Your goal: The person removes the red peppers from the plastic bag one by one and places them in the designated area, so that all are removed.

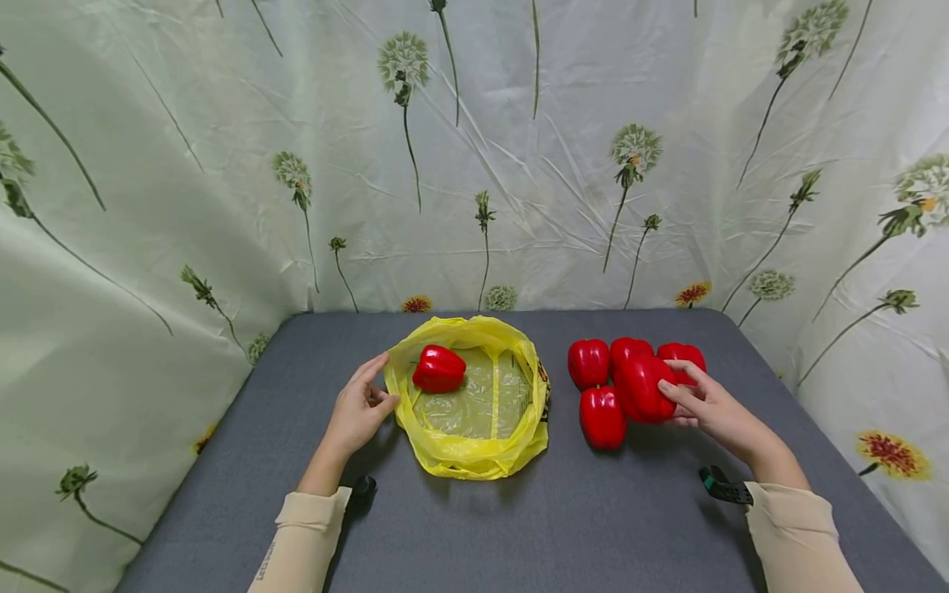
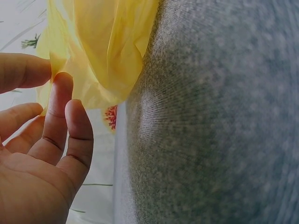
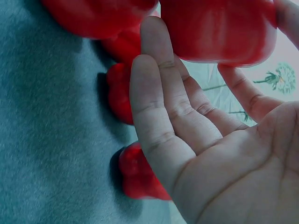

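Note:
A yellow plastic bag point(image 1: 474, 459) stands with its mouth open on the table, its rim rolled outward. Inside it, toward the left, lies one red bell pepper point(image 1: 440, 369). My left hand point(image 1: 359, 412) pinches the bag's left rim; in the left wrist view thumb and fingers meet at the thin yellow film point(image 2: 110, 51). Over on the right, my right hand point(image 1: 708, 408) grips another red bell pepper point(image 1: 643, 389) between thumb and fingers, raised above the group. In the right wrist view this pepper point(image 3: 217, 30) shows at the fingertips.
Several more red bell peppers sit close together right of the bag, among them a front one point(image 1: 603, 418) and a back-left one point(image 1: 589, 363). Grey cloth covers the table point(image 1: 549, 527). Behind it hangs a pale curtain point(image 1: 504, 165) with a dandelion print.

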`<state>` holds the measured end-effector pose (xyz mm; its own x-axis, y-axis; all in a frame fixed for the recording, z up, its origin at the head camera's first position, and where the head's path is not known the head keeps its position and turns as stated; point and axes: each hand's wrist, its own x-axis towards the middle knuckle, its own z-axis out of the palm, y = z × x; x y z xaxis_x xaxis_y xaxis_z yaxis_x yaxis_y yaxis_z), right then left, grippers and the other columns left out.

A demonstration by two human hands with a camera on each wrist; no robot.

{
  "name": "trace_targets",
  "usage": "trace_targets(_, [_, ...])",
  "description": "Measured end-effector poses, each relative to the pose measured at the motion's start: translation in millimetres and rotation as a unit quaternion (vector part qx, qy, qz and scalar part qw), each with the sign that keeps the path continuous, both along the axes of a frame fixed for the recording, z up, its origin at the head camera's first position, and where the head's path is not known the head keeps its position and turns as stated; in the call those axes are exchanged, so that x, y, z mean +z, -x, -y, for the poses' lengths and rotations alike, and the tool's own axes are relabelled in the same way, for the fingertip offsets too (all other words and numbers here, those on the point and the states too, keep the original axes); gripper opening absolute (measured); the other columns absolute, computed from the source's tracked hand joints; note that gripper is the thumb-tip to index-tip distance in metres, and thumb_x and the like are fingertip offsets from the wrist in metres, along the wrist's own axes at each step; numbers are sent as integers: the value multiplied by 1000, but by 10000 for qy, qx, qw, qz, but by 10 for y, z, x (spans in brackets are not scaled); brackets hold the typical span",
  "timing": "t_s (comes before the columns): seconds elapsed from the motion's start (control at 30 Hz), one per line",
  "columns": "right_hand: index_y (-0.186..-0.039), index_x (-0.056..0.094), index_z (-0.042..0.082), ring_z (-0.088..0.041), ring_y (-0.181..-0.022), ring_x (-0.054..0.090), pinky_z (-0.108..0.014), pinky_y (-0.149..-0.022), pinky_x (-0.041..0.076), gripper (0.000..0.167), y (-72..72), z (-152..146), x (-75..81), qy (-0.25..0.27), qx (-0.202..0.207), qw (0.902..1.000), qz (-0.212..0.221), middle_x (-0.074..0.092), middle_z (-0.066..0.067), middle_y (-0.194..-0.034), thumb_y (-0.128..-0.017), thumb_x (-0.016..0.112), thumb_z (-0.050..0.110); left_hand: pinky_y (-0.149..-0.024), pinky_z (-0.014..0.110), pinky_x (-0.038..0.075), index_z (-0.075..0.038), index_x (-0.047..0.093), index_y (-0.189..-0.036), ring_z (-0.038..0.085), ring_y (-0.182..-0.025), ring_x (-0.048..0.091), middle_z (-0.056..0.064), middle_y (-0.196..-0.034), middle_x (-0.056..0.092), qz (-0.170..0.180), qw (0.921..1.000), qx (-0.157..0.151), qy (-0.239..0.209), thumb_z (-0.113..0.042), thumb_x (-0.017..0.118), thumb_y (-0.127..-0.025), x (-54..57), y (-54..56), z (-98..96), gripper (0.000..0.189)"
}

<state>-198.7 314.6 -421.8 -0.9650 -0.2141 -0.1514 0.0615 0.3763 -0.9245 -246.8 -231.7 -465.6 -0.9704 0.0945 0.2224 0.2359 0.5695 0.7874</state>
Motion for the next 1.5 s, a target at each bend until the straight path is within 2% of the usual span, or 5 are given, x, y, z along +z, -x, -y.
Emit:
trace_targets(0.3, [-159, 25, 5, -14, -102, 74, -30, -89, 62, 60, -23, -87, -46, 130, -40, 9999, 28, 55, -14, -136, -113, 51, 33, -73, 19, 51, -5, 45, -163, 2, -80, 61, 17, -167, 46, -13, 10000, -10, -22, 1, 76, -95, -5, -1, 0, 75])
trace_targets(0.67, [-164, 17, 3, -13, -100, 75, -29, -89, 63, 69, -24, -134, -111, 136, -115, 9994, 284, 47, -31, -148, -114, 49, 36, -73, 18, 51, -5, 45, -163, 3, -80, 61, 18, -167, 46, 14, 10000, -11, -5, 1, 76, -94, -7, 3, 0, 76])
trace_targets(0.9, [-161, 20, 1, -13, -99, 75, -29, -88, 63, 64, -28, -183, -179, 162, -69, 9995, 273, 51, -23, -140, -114, 48, 34, -73, 18, 51, -5, 45, -163, 3, -80, 61, 18, -166, 46, -14, 10000, -13, 15, 1, 76, -94, -10, 4, 0, 76])
trace_targets(1.33, [-160, 20, -1, -14, -95, 76, -29, -87, 63, 63, -14, -271, -348, -49, -41, 9993, 376, 52, -25, -136, -115, 48, 31, -72, 19, 51, -5, 45, -163, 2, -79, 61, 18, -166, 46, -12, 10000, -8, -14, 1, 76, -94, -8, 2, -2, 76])
trace_targets(1.5, [-160, 20, -2, -16, -93, 77, -30, -87, 63, 63, -9, -273, -378, -63, -15, 9990, 442, 60, -15, -124, -115, 48, 31, -72, 18, 51, -5, 45, -163, 1, -79, 60, 18, -166, 46, -20, 10000, -21, -22, 1, 76, -94, -6, 5, 1, 75])
